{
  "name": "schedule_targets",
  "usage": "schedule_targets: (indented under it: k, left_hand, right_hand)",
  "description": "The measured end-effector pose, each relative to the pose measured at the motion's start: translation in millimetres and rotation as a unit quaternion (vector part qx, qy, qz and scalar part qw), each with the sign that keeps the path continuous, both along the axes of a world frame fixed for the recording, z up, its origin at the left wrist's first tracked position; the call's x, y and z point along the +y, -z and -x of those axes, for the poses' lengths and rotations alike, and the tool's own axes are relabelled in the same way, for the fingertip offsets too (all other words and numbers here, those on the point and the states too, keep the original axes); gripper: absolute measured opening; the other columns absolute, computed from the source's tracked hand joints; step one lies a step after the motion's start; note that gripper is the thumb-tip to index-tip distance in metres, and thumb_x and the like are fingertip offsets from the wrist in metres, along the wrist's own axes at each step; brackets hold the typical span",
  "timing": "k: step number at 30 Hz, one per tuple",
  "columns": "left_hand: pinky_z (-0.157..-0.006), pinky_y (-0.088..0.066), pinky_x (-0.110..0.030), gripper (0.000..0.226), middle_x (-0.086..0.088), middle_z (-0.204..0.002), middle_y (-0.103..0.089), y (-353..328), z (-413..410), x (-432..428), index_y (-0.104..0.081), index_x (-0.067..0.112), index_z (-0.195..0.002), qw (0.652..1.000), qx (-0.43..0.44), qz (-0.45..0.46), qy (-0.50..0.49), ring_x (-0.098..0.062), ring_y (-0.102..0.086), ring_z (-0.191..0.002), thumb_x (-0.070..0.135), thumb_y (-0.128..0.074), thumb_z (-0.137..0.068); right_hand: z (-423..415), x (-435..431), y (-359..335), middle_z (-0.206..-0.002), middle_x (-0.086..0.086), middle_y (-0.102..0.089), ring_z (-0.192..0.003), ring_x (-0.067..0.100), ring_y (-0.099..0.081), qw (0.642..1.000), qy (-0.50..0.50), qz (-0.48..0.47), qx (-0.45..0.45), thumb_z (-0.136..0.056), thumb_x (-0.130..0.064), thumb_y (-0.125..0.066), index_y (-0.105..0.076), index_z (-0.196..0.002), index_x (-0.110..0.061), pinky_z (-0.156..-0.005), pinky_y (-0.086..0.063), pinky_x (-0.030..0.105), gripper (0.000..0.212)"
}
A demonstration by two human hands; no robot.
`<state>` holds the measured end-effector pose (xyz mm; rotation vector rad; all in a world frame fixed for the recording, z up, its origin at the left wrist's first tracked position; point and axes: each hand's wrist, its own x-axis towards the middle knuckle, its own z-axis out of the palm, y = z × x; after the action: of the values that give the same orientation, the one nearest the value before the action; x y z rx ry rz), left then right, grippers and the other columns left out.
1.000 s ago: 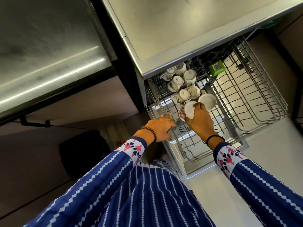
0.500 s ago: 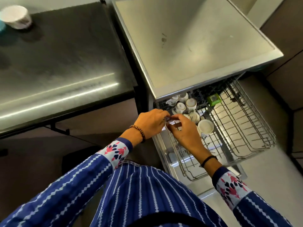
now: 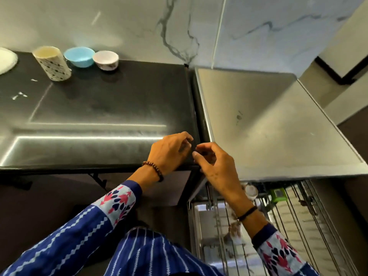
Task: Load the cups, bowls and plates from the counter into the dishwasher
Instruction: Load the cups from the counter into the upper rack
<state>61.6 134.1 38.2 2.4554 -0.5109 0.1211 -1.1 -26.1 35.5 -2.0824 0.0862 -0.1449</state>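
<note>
**Steel rack pulled out, four dishes on the black counter**

Black stone makes up the counter (image 3: 99, 108) on the left of my feed. Along its far edge stand a tall dotted tumbler (image 3: 52, 63), a blue bowl (image 3: 79, 56) just right of it, and a white bowl (image 3: 105, 60) with a dark print next to that. A white plate (image 3: 7, 60) is cut off by the far left border. All four are well apart from the hands.

The left hand (image 3: 170, 152) and right hand (image 3: 217, 172) meet over the counter's near right corner, fingertips almost touching and fingers curled inward. I cannot tell from here whether either one pinches something small. A beaded bracelet (image 3: 154, 170) sits on the left wrist and a black band (image 3: 247, 213) on the right.

To the right, the dishwasher (image 3: 268, 126) shows its brushed steel top. Its wire rack (image 3: 298, 226) is drawn out below, at the near right. One pale cup (image 3: 251, 191) stands at the rack's far end, just beside the right forearm. A green block (image 3: 278, 194) sits to the right of it. Blur hides whatever else lies under the wrist. A veined marble wall (image 3: 179, 26) runs behind everything.
</note>
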Motion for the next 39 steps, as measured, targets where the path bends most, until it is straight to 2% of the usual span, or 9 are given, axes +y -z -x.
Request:
schedule_targets:
  k: [3, 7, 13, 19, 24, 29, 35, 37, 39]
  left_hand:
    - [-0.074, -0.055, -0.036, 0.02, 0.011, -0.098, -0.071, -6, -37, 25, -0.063, 0.027, -0.11, 0.999, 0.013, 0.028, -0.012, -0.013, -0.066, -0.094, 0.031, -0.057, -0.092]
    - [-0.076, -0.055, -0.034, 0.021, 0.011, -0.1, -0.07, -10, -85, 71, -0.063, 0.027, -0.112, 0.998, 0.036, 0.046, -0.031, -0.008, -0.065, -0.095, 0.033, -0.056, -0.093]
    - [-0.078, -0.055, -0.035, 0.019, 0.013, -0.096, -0.069, -8, -156, 152, -0.063, 0.027, -0.109, 0.992, 0.045, 0.09, -0.081, -0.003, -0.063, -0.091, 0.033, -0.058, -0.091]
    - [-0.085, -0.054, -0.036, 0.02, 0.01, -0.098, -0.069, -6, -215, 234, -0.064, 0.026, -0.11, 0.977, 0.091, 0.129, -0.144, -0.006, -0.063, -0.092, 0.03, -0.058, -0.091]
    - [-0.087, -0.054, -0.036, 0.021, 0.008, -0.1, -0.069, -1, -257, 289, -0.064, 0.026, -0.111, 0.964, 0.113, 0.143, -0.191, -0.007, -0.063, -0.092, 0.028, -0.058, -0.091]
    - [-0.086, -0.054, -0.032, 0.019, 0.009, -0.099, -0.069, 9, -282, 325, -0.066, 0.025, -0.108, 0.948, 0.119, 0.174, -0.237, -0.006, -0.063, -0.089, 0.026, -0.058, -0.091]
    - [-0.079, -0.056, -0.034, 0.004, 0.009, -0.083, -0.069, 21, -292, 369, -0.066, 0.028, -0.084, 0.906, 0.119, 0.209, -0.347, -0.01, -0.065, -0.082, 0.028, -0.062, -0.084]
    - [-0.073, -0.057, -0.039, 0.011, 0.006, -0.077, -0.067, 22, -295, 380, -0.062, 0.023, -0.079, 0.881, 0.128, 0.227, -0.394, -0.014, -0.064, -0.076, 0.034, -0.065, -0.079]
    - [-0.074, -0.055, -0.041, 0.027, 0.002, -0.084, -0.063, 24, -301, 390, -0.057, 0.018, -0.087, 0.874, 0.11, 0.215, -0.422, -0.017, -0.061, -0.081, 0.036, -0.073, -0.075]
  right_hand:
    - [-43, 24, -10, -0.102, -0.015, -0.069, -0.095, 0.003, -0.068, 1.0, -0.022, -0.011, -0.007, -0.091, -0.034, -0.071, -0.065, -0.114, -0.026, -0.081, -0.062, 0.032, 0.025]
    - [-99, 62, -18, -0.103, -0.011, -0.071, -0.095, 0.007, -0.07, 0.999, -0.05, -0.009, -0.002, -0.09, -0.034, -0.071, -0.065, -0.111, -0.027, -0.08, -0.062, 0.038, 0.023]
    - [-189, 119, -24, -0.1, -0.013, -0.07, -0.088, 0.008, -0.071, 0.996, -0.084, 0.021, 0.01, -0.091, -0.03, -0.071, -0.065, -0.105, -0.03, -0.074, -0.062, 0.039, 0.015]
    - [-271, 188, -30, -0.102, -0.008, -0.07, -0.082, 0.006, -0.072, 0.992, -0.119, 0.025, 0.026, -0.092, -0.027, -0.07, -0.065, -0.107, -0.025, -0.069, -0.063, 0.033, 0.017]
    - [-326, 243, -26, -0.097, -0.005, -0.072, -0.082, 0.008, -0.072, 0.99, -0.136, 0.012, 0.039, -0.091, -0.027, -0.071, -0.065, -0.107, -0.023, -0.067, -0.062, 0.032, 0.017]
    - [-367, 288, -23, -0.103, -0.005, -0.071, -0.083, 0.007, -0.072, 0.983, -0.172, 0.006, 0.066, -0.093, -0.029, -0.069, -0.064, -0.114, -0.022, -0.068, -0.06, 0.024, 0.023]
    - [-402, 341, -12, -0.106, -0.004, -0.07, -0.089, 0.011, -0.072, 0.97, -0.214, 0.008, 0.112, -0.093, -0.03, -0.069, -0.063, -0.114, -0.022, -0.079, -0.062, 0.032, 0.024]
    - [-414, 358, -5, -0.112, -0.005, -0.069, -0.095, 0.012, -0.071, 0.967, -0.222, 0.008, 0.126, -0.091, -0.031, -0.071, -0.063, -0.117, -0.024, -0.084, -0.061, 0.037, 0.028]
    - [-424, 374, -1, -0.128, -0.003, -0.065, -0.102, 0.01, -0.068, 0.961, -0.24, 0.007, 0.137, -0.09, -0.031, -0.072, -0.059, -0.129, -0.024, -0.091, -0.059, 0.041, 0.042]
